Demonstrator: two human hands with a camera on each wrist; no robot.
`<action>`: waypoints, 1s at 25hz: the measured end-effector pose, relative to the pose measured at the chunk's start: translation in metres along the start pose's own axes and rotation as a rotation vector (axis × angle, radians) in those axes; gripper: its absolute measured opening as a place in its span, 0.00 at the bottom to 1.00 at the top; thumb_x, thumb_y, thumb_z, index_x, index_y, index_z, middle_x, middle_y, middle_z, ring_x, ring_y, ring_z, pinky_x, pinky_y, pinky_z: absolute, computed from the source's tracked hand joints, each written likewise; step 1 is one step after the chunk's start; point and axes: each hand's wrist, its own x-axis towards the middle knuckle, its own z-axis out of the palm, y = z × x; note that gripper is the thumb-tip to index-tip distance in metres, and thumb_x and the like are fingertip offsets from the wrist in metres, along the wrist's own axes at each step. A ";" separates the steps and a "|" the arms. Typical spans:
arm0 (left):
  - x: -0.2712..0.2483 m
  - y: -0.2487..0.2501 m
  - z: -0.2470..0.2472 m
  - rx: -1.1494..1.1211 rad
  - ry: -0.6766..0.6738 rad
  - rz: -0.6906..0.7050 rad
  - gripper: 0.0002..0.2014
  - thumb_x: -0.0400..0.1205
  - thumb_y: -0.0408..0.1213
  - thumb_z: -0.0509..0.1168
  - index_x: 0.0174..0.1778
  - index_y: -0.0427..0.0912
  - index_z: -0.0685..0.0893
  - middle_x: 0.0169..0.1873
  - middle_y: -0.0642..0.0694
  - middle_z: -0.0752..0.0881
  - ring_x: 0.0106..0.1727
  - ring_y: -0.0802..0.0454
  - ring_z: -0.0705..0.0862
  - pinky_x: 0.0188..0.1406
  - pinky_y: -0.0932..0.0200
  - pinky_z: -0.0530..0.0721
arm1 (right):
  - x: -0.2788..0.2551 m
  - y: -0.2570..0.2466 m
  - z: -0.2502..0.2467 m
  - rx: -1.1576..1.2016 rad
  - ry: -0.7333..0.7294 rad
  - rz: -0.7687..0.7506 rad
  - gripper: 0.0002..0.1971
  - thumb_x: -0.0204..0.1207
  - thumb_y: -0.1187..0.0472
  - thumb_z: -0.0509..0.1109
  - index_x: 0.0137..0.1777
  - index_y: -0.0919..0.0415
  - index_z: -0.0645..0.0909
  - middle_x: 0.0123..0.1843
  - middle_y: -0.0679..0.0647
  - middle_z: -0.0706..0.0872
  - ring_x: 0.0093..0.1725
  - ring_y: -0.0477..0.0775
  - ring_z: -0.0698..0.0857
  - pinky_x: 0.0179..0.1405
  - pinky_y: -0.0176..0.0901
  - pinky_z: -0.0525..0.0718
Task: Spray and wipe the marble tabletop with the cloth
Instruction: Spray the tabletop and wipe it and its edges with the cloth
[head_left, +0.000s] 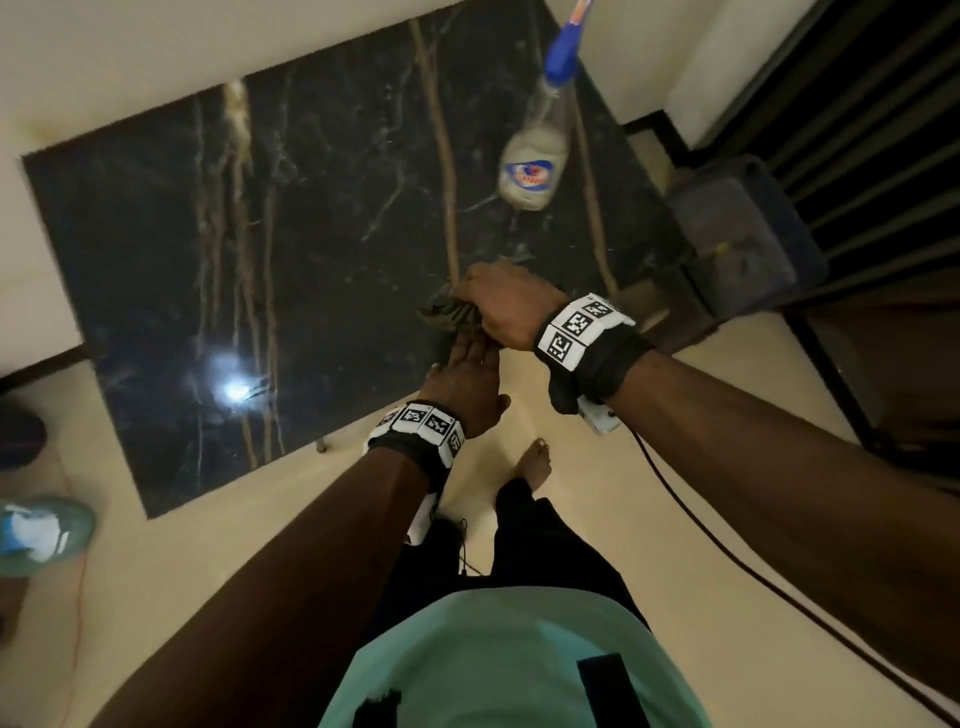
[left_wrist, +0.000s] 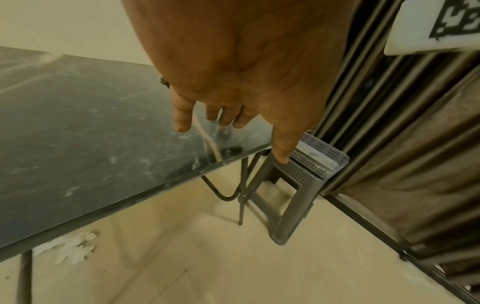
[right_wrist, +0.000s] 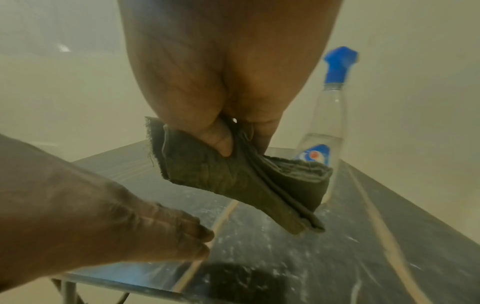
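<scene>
A folded dark-green cloth (right_wrist: 241, 181) was held above the near edge of the marble bench (head_left: 291, 249), lifted clear of the surface in the right-wrist view. It was pinched by the right hand (head_left: 506, 306), whose grip was clenched on the cloth's upper fold, the thumb (right_wrist: 221, 139) pressed across the fabric. The left hand (head_left: 465, 387) was extended just beneath the right, its grip released, with fingers (left_wrist: 182, 115) straight and held close together over the bench edge; no object was grasped by it. A clear spray bottle (head_left: 535, 156) with a blue trigger head was seen standing upright on the bench, well beyond the cloth. Pale streaks and specks were visible across the dark bench surface. A perforated grey stool (left_wrist: 293, 185) was seen on the floor beside the bench's right end, near a pleated curtain (left_wrist: 405, 144).
</scene>
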 end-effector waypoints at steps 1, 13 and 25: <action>0.008 0.014 -0.002 0.042 -0.018 0.017 0.45 0.88 0.54 0.64 0.92 0.42 0.43 0.92 0.44 0.41 0.91 0.41 0.39 0.83 0.26 0.64 | -0.011 0.018 -0.003 0.022 0.012 0.036 0.19 0.81 0.62 0.62 0.71 0.54 0.82 0.63 0.59 0.84 0.64 0.63 0.82 0.63 0.52 0.77; 0.154 0.132 -0.043 0.290 -0.126 0.202 0.44 0.88 0.52 0.63 0.92 0.40 0.43 0.91 0.41 0.38 0.90 0.40 0.35 0.87 0.30 0.59 | -0.126 0.223 0.017 0.558 0.379 0.756 0.15 0.79 0.64 0.62 0.62 0.61 0.83 0.60 0.63 0.86 0.59 0.65 0.84 0.57 0.53 0.83; 0.277 0.161 -0.108 0.481 -0.214 0.403 0.58 0.74 0.53 0.77 0.87 0.72 0.39 0.89 0.44 0.30 0.87 0.26 0.30 0.77 0.12 0.58 | -0.084 0.273 0.046 1.302 0.753 1.312 0.10 0.78 0.68 0.59 0.46 0.56 0.81 0.48 0.58 0.83 0.53 0.64 0.83 0.62 0.60 0.84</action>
